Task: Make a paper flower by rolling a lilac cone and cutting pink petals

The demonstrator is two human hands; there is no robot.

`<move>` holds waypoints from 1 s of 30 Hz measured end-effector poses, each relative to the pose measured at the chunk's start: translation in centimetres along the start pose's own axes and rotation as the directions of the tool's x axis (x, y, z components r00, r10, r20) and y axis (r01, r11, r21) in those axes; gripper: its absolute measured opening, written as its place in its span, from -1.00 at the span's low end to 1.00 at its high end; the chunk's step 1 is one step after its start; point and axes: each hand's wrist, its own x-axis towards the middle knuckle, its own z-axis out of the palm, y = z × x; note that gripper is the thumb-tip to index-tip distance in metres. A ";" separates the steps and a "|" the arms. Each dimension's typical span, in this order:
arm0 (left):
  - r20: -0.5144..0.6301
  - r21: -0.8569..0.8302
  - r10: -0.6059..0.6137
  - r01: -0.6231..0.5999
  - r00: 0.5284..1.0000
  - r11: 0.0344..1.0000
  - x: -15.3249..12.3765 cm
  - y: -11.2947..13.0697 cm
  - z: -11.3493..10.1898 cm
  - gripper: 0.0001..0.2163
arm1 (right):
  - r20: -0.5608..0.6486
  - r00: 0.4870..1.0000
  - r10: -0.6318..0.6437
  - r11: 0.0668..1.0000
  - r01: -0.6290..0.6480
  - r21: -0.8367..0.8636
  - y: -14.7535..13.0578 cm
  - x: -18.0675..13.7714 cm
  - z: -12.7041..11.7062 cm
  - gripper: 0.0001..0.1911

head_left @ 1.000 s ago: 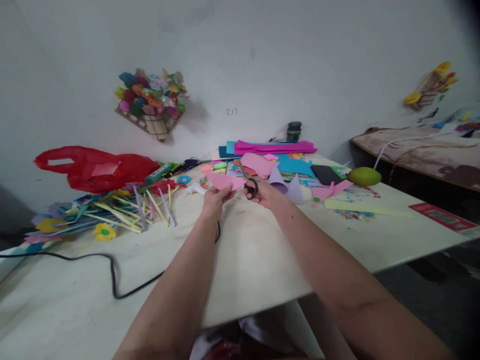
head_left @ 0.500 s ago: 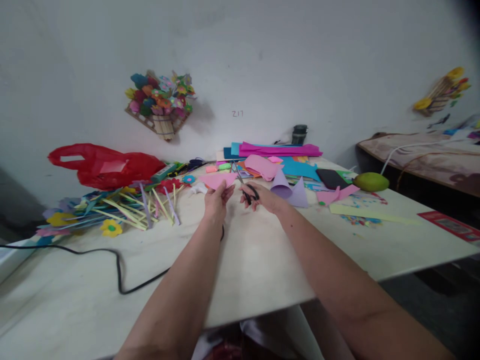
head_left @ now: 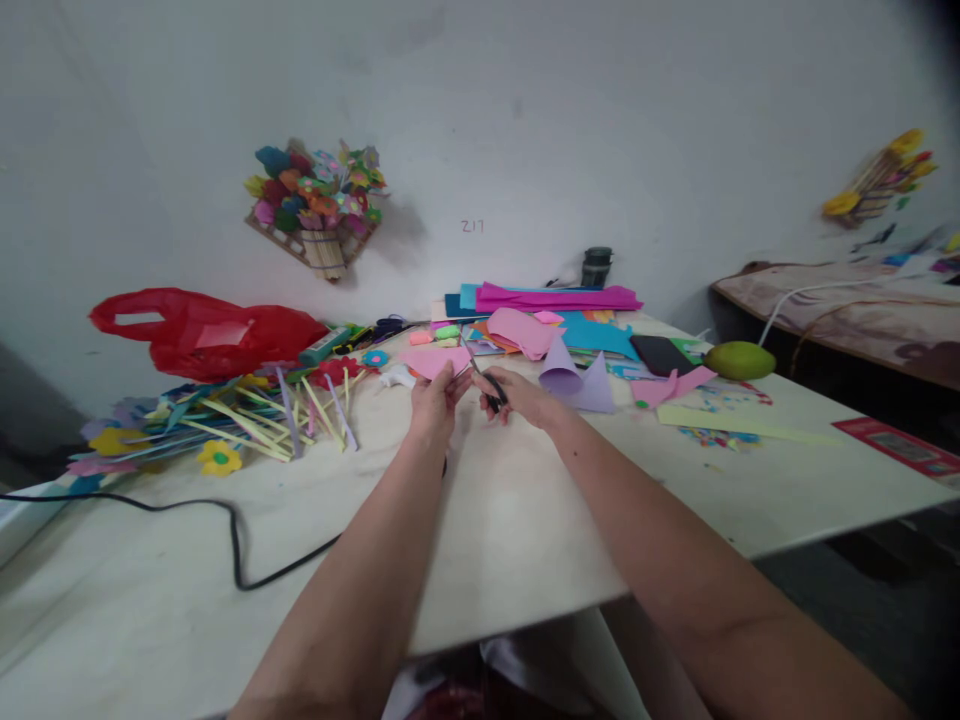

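Between the thumb and fingers of my left hand (head_left: 435, 400) is a piece of pink paper (head_left: 429, 361), its wide part reaching away to the left. My right hand (head_left: 517, 395) grips black-handled scissors (head_left: 495, 385), fingers through the loops. The blades point up and left, right at the paper's near right edge; whether they bite into it I cannot tell. A lilac paper cone (head_left: 561, 370) stands just right of my right hand, with a flat lilac piece (head_left: 598, 388) beside it. Behind the scissors lie more pink paper pieces (head_left: 519, 332).
To the left lie paper strips and flowers (head_left: 247, 420) and a red plastic bag (head_left: 232, 335). A black cable (head_left: 236, 545) crosses the table's left side. On the right are a dark phone (head_left: 660, 354), a green mango (head_left: 741, 360) and paper scraps (head_left: 720, 436). Rolled paper (head_left: 559, 298) lies by the wall.
My right hand has shifted slightly left, bringing the scissors closer to my left hand and the pink paper. The scissor handles look closer together. The view has shifted slightly.
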 end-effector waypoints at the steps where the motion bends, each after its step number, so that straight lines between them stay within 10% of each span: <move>1: 0.001 0.001 -0.002 0.002 1.000 1.000 0.0 0.0 0.0 -0.89 | -0.001 1.000 0.001 1.000 -0.001 0.000 0.0 0.0 0.0 -0.69; 30: -0.033 0.050 -0.013 0.015 0.999 0.999 0.1 0.4 -0.3 -0.93 | 0.012 0.999 -0.035 0.998 0.036 -0.047 -0.2 0.0 -0.5 -0.69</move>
